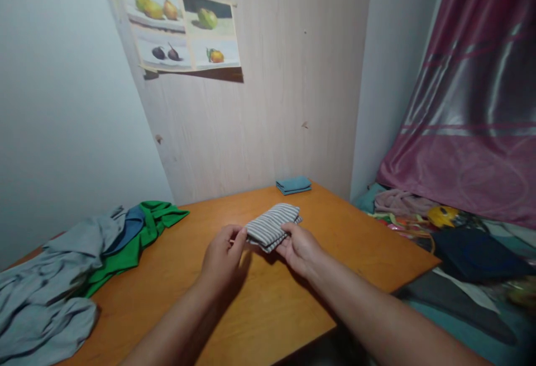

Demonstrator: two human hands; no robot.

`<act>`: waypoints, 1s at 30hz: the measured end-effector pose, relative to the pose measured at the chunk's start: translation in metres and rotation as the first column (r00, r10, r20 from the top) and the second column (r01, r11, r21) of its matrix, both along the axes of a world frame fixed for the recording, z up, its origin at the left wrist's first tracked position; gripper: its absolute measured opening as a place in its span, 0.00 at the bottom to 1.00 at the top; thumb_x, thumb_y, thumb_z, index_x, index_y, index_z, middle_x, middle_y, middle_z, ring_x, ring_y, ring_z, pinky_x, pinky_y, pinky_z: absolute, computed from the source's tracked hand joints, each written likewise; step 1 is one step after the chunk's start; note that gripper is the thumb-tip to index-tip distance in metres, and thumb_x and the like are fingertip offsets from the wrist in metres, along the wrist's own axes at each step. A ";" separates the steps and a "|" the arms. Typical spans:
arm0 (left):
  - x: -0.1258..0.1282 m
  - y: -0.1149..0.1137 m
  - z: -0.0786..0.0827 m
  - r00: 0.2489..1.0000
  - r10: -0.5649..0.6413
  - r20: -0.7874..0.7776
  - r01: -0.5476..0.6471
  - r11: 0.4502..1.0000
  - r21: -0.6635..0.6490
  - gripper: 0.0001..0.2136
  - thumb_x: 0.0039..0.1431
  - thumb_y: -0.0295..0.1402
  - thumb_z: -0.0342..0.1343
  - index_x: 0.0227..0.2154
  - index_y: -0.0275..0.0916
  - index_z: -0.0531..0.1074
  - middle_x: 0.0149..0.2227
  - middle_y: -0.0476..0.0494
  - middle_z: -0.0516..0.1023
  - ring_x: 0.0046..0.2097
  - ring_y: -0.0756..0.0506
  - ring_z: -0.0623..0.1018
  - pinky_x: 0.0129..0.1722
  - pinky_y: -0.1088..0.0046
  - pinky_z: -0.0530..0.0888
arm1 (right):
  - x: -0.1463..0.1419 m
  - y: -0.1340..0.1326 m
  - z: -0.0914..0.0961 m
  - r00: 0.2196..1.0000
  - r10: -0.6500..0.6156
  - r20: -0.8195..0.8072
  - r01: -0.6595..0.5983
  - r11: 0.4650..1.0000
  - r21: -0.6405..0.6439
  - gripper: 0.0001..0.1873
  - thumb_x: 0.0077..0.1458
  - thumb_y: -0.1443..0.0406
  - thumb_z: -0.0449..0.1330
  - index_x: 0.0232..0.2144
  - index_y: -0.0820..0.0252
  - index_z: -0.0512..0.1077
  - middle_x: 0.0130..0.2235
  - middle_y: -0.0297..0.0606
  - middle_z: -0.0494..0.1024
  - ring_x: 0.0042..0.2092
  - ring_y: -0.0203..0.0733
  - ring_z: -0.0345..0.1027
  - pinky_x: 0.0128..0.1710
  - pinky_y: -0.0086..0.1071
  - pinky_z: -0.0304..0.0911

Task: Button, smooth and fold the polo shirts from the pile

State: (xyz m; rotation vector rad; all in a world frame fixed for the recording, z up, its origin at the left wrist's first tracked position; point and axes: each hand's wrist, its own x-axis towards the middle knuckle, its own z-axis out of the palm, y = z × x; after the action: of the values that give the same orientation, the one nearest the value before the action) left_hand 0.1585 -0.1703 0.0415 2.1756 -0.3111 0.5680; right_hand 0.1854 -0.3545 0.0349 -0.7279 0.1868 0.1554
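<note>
A grey-and-white striped cloth [272, 223], folded into a small thick rectangle, is held just above the wooden table. My left hand [226, 251] pinches its near left corner between thumb and fingers. On the right side, my right hand [299, 246] grips the cloth with the thumb on top and the fingers underneath. Its exact kind of garment or fabric cannot be made out. Beyond it, a folded blue-teal cloth [293, 185] lies flat at the table's back edge, touched by neither hand.
Loose grey, blue and green clothes [54, 276] are heaped on the left of the orange-brown table [251, 321]. A pink and silver curtain [469, 103] hangs at the right, above a lower surface cluttered with fabrics and a yellow item [443, 216]. Fruit pictures [188, 31] hang on the wall.
</note>
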 end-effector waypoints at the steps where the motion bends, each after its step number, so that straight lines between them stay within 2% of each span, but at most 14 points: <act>1: 0.011 -0.003 -0.005 1.000 0.010 -0.013 -0.009 0.999 0.043 0.16 0.68 0.44 0.48 0.35 0.39 0.74 0.36 0.42 0.79 0.39 0.43 0.78 0.38 0.68 0.72 | 0.016 -0.009 0.003 0.999 -0.039 0.006 0.039 0.999 -0.007 0.10 0.54 0.75 0.55 0.39 0.61 0.70 0.32 0.41 0.81 0.33 0.42 0.78 0.37 0.38 0.76; 5: 0.039 -0.019 -0.033 0.999 0.025 -0.046 -0.013 0.971 0.240 0.13 0.67 0.40 0.49 0.36 0.38 0.74 0.38 0.40 0.79 0.42 0.41 0.77 0.41 0.65 0.71 | 0.085 -0.048 0.013 0.983 -0.171 0.071 0.173 0.985 -0.024 0.10 0.54 0.74 0.55 0.37 0.58 0.69 0.30 0.38 0.80 0.32 0.40 0.76 0.36 0.36 0.76; 9: 0.043 -0.028 -0.052 0.998 -0.001 -0.062 0.025 0.922 0.386 0.10 0.65 0.38 0.52 0.39 0.38 0.73 0.39 0.39 0.77 0.44 0.39 0.76 0.44 0.61 0.70 | 0.151 -0.083 0.017 0.964 -0.244 0.102 0.248 0.968 -0.029 0.09 0.54 0.74 0.55 0.36 0.56 0.68 0.29 0.34 0.78 0.33 0.39 0.76 0.35 0.35 0.76; 13: 0.038 -0.026 -0.056 0.995 -0.026 -0.099 0.066 0.901 0.428 0.08 0.65 0.38 0.52 0.40 0.41 0.72 0.42 0.41 0.76 0.46 0.38 0.75 0.47 0.58 0.69 | 0.209 -0.107 0.016 0.948 -0.296 0.115 0.299 0.954 -0.010 0.08 0.55 0.73 0.54 0.35 0.56 0.67 0.30 0.34 0.78 0.34 0.39 0.75 0.37 0.34 0.75; 17: 0.036 -0.025 -0.055 0.988 -0.020 -0.152 0.084 0.902 0.423 0.09 0.64 0.39 0.53 0.42 0.43 0.72 0.45 0.40 0.76 0.48 0.37 0.75 0.48 0.56 0.69 | 0.256 -0.112 0.012 0.940 -0.318 0.122 0.318 0.948 0.017 0.08 0.56 0.73 0.52 0.35 0.56 0.67 0.32 0.35 0.78 0.36 0.38 0.76 0.39 0.34 0.76; 24: 0.040 -0.022 -0.059 0.984 -0.027 -0.178 0.105 0.889 0.446 0.10 0.63 0.41 0.54 0.43 0.46 0.74 0.46 0.38 0.78 0.49 0.36 0.77 0.48 0.55 0.73 | 0.308 -0.098 0.005 0.943 -0.303 0.141 0.305 0.952 0.006 0.07 0.57 0.71 0.51 0.35 0.56 0.66 0.32 0.35 0.77 0.37 0.38 0.76 0.40 0.34 0.75; 30: 0.043 -0.018 -0.061 0.991 -0.030 -0.134 0.089 0.885 0.458 0.11 0.62 0.43 0.55 0.44 0.47 0.75 0.46 0.39 0.79 0.48 0.37 0.78 0.46 0.57 0.76 | 0.313 -0.080 -0.013 0.944 -0.316 0.099 0.326 0.939 -0.112 0.04 0.53 0.69 0.56 0.33 0.56 0.66 0.29 0.32 0.77 0.33 0.38 0.75 0.36 0.33 0.74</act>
State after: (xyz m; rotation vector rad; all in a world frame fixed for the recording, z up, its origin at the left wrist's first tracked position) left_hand 0.2012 -0.1888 -0.0197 2.6389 -0.4846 0.3427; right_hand 0.4984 -0.4349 0.0220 -0.8182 0.2389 -0.1998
